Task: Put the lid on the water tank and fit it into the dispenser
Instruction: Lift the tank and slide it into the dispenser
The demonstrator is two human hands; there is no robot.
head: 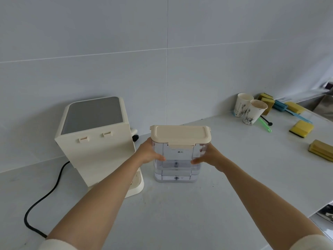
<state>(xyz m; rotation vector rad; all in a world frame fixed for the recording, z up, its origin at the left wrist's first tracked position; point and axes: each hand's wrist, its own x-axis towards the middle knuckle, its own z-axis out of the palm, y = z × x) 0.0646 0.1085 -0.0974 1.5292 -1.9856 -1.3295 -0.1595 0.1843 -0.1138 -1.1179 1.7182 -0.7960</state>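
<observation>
A clear plastic water tank (177, 170) stands upright on the white counter, partly filled with water. A cream lid (180, 133) sits on top of it. My left hand (149, 152) grips the tank's left side and my right hand (210, 157) grips its right side, thumbs on the front face. The cream water dispenser (93, 139) stands to the left of the tank with its back panel and two slots facing me; my left forearm crosses in front of its base.
A black power cable (45, 193) runs from the dispenser across the counter at left. Two paper cups (249, 110), several yellow sponges (301, 129) and blue and green utensils lie at the back right. The counter edge (320, 208) drops off at right.
</observation>
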